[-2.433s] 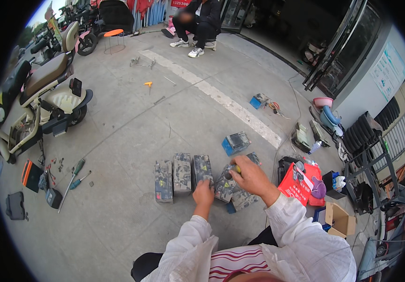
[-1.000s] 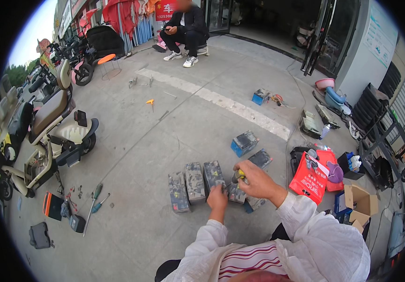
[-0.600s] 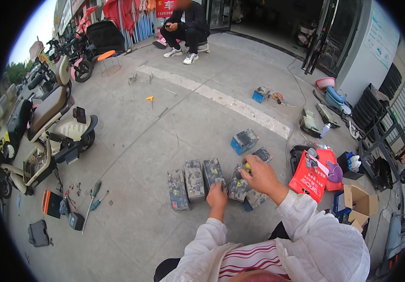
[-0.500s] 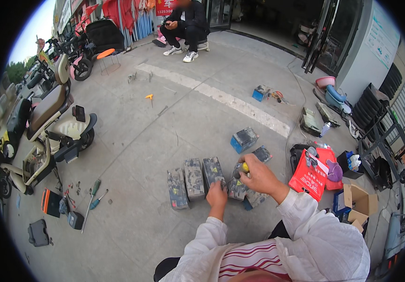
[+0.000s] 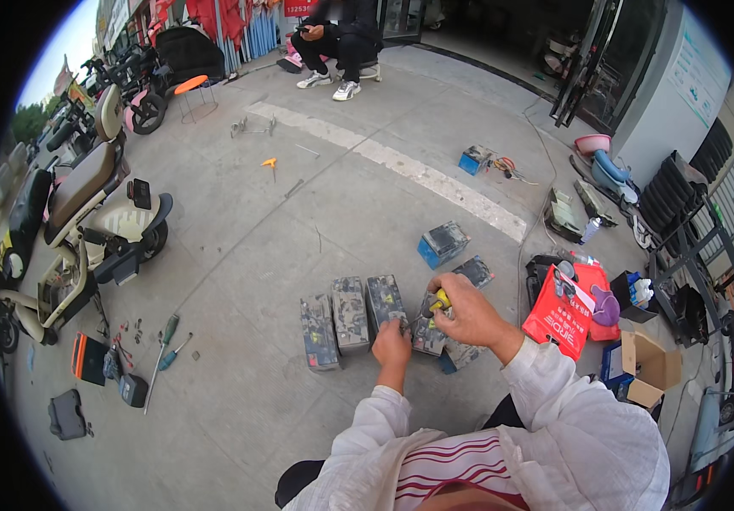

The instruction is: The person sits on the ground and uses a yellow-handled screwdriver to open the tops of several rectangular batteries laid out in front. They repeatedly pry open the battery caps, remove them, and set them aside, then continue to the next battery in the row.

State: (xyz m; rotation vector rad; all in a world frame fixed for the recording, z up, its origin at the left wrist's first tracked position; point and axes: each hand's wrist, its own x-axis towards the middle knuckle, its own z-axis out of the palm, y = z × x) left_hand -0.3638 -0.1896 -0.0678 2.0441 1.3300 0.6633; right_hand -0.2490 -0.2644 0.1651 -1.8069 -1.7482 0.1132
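Several dusty block batteries with blue casing showing stand on the concrete, including a left one (image 5: 319,332), a middle one (image 5: 350,315) and one beside it (image 5: 384,296). My left hand (image 5: 391,345) has its fingers curled at the front of that third battery; what they pinch is too small to make out. My right hand (image 5: 467,317) grips a yellow-handled tool (image 5: 439,299), probably a screwdriver, angled down toward my left fingers; its tip is hard to see. More batteries lie partly under my right hand, and a separate one (image 5: 443,245) stands just beyond.
A scooter (image 5: 86,221) stands left, above scattered screwdrivers (image 5: 168,332) and a tool case (image 5: 67,413). A red bag (image 5: 558,324), an open carton (image 5: 644,366) and a cable lie right. A person (image 5: 337,47) sits near the doorway holding a phone.
My hands stay on the same batteries, with slight movement of the tool. The camera's view has shifted. The seated person has straightened up since the earliest frame.
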